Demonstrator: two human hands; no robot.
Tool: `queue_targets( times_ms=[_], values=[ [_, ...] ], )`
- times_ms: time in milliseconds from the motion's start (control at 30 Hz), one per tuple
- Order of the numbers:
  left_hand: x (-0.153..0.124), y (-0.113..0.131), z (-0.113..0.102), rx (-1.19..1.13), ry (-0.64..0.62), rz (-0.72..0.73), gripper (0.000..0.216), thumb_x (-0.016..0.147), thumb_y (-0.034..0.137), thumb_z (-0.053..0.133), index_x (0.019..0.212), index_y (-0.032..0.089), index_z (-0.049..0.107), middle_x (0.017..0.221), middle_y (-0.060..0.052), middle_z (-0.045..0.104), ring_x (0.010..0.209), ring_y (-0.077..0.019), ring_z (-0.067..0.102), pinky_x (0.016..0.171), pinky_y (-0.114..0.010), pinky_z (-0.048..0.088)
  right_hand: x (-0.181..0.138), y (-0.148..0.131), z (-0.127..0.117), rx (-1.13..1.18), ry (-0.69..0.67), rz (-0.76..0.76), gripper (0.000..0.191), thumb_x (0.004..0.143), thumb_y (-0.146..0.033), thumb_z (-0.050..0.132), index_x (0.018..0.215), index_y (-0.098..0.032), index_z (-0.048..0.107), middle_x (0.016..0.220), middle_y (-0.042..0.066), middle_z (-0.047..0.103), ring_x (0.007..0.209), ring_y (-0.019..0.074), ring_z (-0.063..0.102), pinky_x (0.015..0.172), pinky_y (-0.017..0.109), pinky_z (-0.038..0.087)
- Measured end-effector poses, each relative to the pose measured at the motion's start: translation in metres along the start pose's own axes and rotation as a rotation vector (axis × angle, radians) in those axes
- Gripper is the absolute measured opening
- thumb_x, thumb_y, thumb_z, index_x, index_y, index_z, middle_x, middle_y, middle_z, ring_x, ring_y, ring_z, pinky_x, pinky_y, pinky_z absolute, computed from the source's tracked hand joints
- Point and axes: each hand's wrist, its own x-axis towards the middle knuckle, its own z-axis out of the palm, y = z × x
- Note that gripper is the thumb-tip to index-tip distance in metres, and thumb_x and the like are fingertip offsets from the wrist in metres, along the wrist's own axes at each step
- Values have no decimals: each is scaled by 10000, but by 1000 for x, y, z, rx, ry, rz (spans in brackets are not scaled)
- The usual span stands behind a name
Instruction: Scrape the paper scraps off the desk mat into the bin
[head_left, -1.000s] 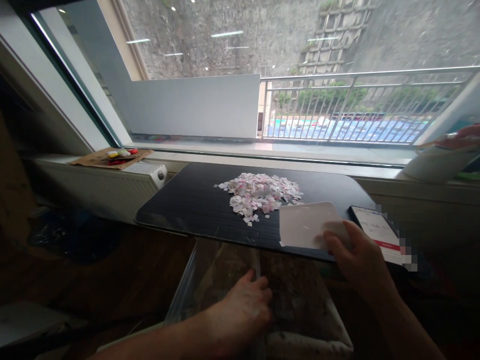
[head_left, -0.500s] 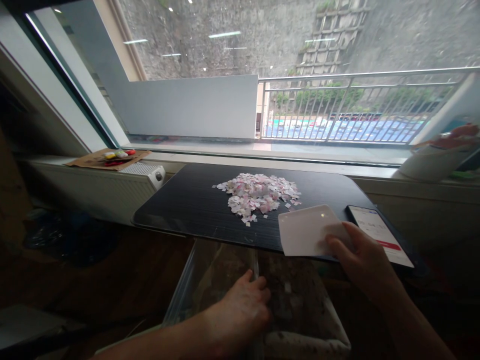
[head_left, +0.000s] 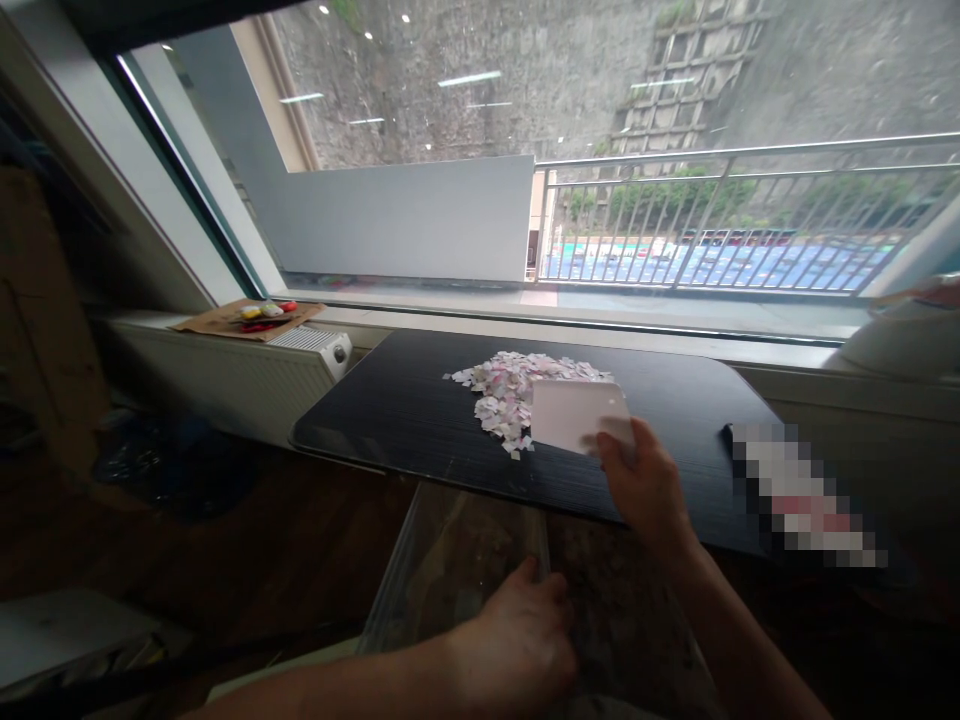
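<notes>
In the head view a heap of small pale pink and white paper pieces [head_left: 510, 385] lies on a black tabletop [head_left: 420, 440]. My right hand [head_left: 649, 490] grips a thin white plastic scraper [head_left: 574, 415] by its right end. The scraper's left edge is over the right side of the heap and hides part of it; whether it touches the tabletop I cannot tell. Below the front edge, my left hand [head_left: 529, 625] is curled at the rim of a clear plastic bin [head_left: 450, 545]. My left palm is hidden from this angle.
A phone [head_left: 799, 495], blurred out, lies at the tabletop's right end. Behind the table runs a windowsill, with a radiator [head_left: 232, 370] to the left carrying cardboard [head_left: 217, 318] and small coloured items. Dark plastic bags [head_left: 172, 455] sit on the floor at left.
My right hand has carried the scraper left and away from me, from the front right of the tabletop to the heap. My left hand stays at the bin; the view has shifted slightly.
</notes>
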Motion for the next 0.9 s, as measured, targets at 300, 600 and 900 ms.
queue_targets(
  times_ms=[300, 600, 900],
  values=[
    [4, 3, -2, 5, -27, -14, 105, 839, 231, 710, 752, 172, 706, 830, -66, 684, 932, -246, 559, 893, -468, 430, -5, -1, -12, 7, -5, 12, 307, 811, -460, 546, 963, -208, 633, 836, 84, 745, 702, 241, 675, 678, 359, 510],
    [2, 2, -4, -15, -56, 6, 72, 836, 216, 701, 783, 168, 705, 841, -62, 681, 936, -258, 556, 865, -490, 445, -4, 1, -9, 45, -43, 33, 271, 795, -418, 546, 928, -202, 642, 780, 59, 728, 664, 223, 667, 655, 349, 519],
    [1, 4, -18, -37, -122, -21, 105, 819, 194, 711, 719, 172, 691, 788, -47, 674, 909, -254, 544, 806, -448, 429, -13, 10, -19, 147, -42, 170, 260, 759, -423, 592, 889, -204, 646, 714, 17, 696, 571, 186, 635, 533, 300, 521]
  ],
)
